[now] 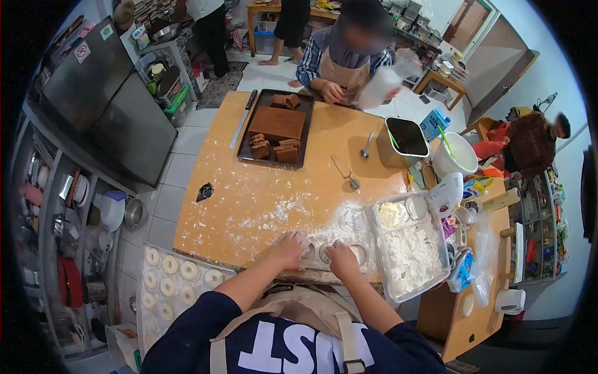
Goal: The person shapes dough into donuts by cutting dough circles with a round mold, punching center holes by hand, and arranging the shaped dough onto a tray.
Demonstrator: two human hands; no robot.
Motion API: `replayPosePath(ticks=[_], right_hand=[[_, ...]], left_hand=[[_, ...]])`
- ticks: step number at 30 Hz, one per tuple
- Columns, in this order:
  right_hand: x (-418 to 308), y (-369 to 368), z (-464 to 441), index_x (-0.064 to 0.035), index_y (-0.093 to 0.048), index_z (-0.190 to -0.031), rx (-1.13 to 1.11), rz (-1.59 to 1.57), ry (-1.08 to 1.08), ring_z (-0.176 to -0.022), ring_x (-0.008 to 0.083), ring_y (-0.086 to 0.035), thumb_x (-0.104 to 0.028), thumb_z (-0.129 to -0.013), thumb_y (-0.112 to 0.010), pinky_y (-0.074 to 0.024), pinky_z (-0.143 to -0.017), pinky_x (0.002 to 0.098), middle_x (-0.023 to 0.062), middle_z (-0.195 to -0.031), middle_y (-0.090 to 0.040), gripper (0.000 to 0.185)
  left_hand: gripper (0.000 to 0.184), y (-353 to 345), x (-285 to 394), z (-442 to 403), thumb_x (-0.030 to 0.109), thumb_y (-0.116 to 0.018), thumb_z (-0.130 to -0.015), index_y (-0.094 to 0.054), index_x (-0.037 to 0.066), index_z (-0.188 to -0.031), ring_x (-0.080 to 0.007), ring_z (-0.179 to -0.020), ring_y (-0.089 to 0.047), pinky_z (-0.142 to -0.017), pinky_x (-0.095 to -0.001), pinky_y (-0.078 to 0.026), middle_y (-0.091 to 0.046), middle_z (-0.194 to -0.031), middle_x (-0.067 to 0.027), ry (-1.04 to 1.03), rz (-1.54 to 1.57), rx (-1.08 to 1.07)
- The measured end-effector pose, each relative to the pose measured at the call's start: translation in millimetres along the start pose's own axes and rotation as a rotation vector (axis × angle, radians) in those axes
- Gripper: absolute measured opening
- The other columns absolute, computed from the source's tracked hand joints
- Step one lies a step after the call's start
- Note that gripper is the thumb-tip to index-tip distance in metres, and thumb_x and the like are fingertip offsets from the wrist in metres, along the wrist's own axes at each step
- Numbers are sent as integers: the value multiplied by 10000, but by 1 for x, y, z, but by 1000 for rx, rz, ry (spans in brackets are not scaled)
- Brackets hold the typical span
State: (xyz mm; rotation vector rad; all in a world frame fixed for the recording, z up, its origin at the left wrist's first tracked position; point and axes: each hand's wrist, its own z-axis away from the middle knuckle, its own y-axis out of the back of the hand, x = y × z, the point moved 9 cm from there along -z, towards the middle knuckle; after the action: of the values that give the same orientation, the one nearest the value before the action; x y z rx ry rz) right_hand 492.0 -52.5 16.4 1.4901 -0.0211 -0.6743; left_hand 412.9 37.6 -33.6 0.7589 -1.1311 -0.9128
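Observation:
Fingers spread, my left hand (290, 250) rests on the floured near edge of the table, beside a pale round piece of dough partly hidden by its fingertips. Close to its right, my right hand (343, 260) is closed at the side of a small pale ring (324, 252); whether this is dough or a cutter I cannot tell. Another pale round piece (358, 253) lies just right of that hand. Loose flour (346, 224) covers the wood around both hands.
A plastic box of flour (411, 258) with round pieces stands right. Ring doughnuts fill a tray (208, 265) at left. Farther back are a strainer (354, 184), a square tin (403, 156), a tray of brown cake (277, 124) and a knife (243, 119). A person (349, 62) stands opposite.

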Motion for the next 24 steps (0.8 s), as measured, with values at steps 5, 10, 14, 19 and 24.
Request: replayPosePath(ticks=[5, 10, 14, 19, 24], right_hand=[[-2, -1, 1, -50, -636, -868, -30, 61, -54, -801, 377, -590, 13, -702, -538, -493, -665, 457, 213, -893, -562, 203], [-4, 3, 2, -58, -635, -859, -4, 52, -53, -770, 385, -590, 4, -709, -540, -493, -634, 464, 217, -869, -562, 188], [2, -2, -2, -68, -645, -870, -15, 24, -48, -810, 375, -581, -11, -716, -547, -482, -688, 457, 195, -857, -572, 192], [25, 38, -3, -88, -666, -901, 120, -130, -152, -855, 366, -566, -14, -718, -546, -471, -733, 442, 176, -875, -575, 231], [21, 24, 0, -58, -654, -873, -17, -20, -167, -888, 360, -567, 15, -694, -534, -473, -756, 434, 181, -897, -575, 227]], left_hand=[[1008, 17, 7, 5, 406, -822, -545, -348, 93, -1378, -404, -1311, -264, -1108, -443, -227, -336, -1405, -189, 25, 27, -23], [1026, 19, 6, 7, 407, -833, -521, -356, 96, -1375, -400, -1297, -283, -1096, -444, -245, -349, -1394, -186, 34, 59, 31], [1015, 17, 5, 7, 431, -807, -562, -326, 106, -1394, -397, -1311, -269, -1088, -459, -268, -304, -1423, -207, 46, 20, -20], [1023, 4, 1, 1, 420, -827, -532, -349, 106, -1380, -398, -1296, -294, -1084, -457, -268, -342, -1396, -202, 11, -6, 42], [1028, 15, 4, 5, 404, -833, -529, -342, 124, -1387, -397, -1296, -295, -1086, -457, -263, -351, -1389, -199, 26, 53, 34]])
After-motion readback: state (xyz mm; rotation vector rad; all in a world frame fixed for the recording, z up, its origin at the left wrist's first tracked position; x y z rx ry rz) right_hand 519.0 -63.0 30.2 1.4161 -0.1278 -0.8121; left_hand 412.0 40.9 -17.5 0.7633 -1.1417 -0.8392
